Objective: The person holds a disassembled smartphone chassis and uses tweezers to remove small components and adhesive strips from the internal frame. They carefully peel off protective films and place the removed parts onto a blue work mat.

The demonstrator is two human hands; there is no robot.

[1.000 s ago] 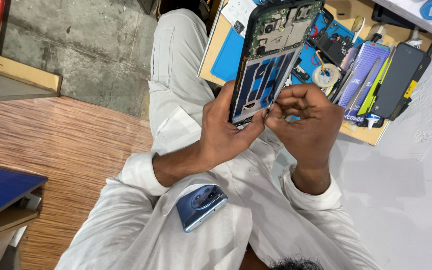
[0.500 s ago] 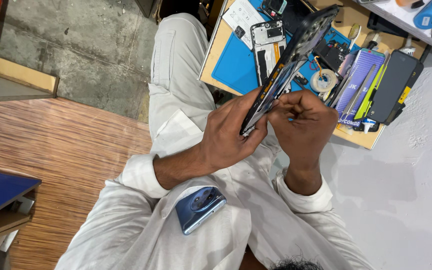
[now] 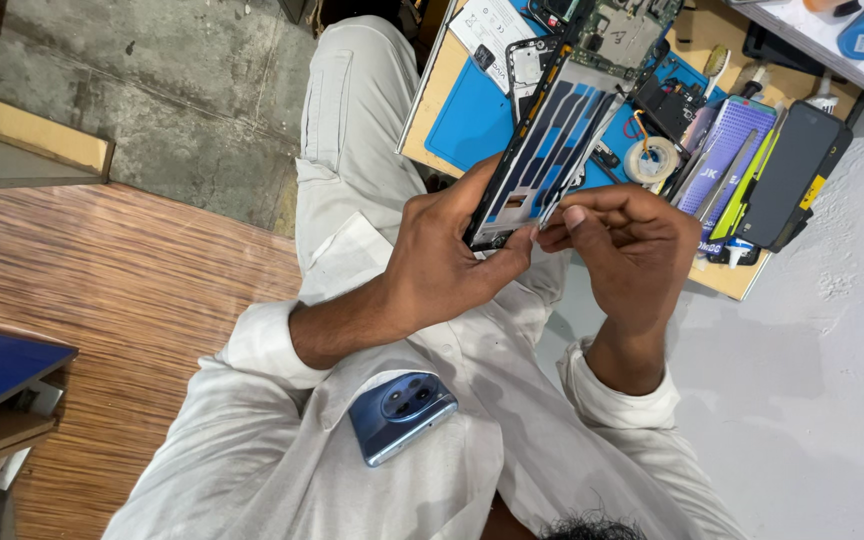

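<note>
I hold an opened phone (image 3: 562, 135) over my lap, its back cover off, with blue strips on its silver inner frame and a circuit board at its far end. My left hand (image 3: 447, 265) grips the phone's near end from the left side, thumb on its lower edge. My right hand (image 3: 632, 245) meets it from the right, fingertips pinched at the same near corner of the frame. Whether those fingers hold a small part or a tool is hidden.
A wooden tray (image 3: 422, 120) with a blue mat (image 3: 477, 115) lies beyond my knees, holding a tape roll (image 3: 652, 160), a dark phone (image 3: 792, 175), a purple card (image 3: 727, 150) and small tools. A blue phone (image 3: 402, 415) sticks out of my shirt pocket. Striped wood flooring (image 3: 122, 270) lies to the left.
The opened phone was edge-on half a second ago and now shows its open inside to me again. Both hands stay at its near end.
</note>
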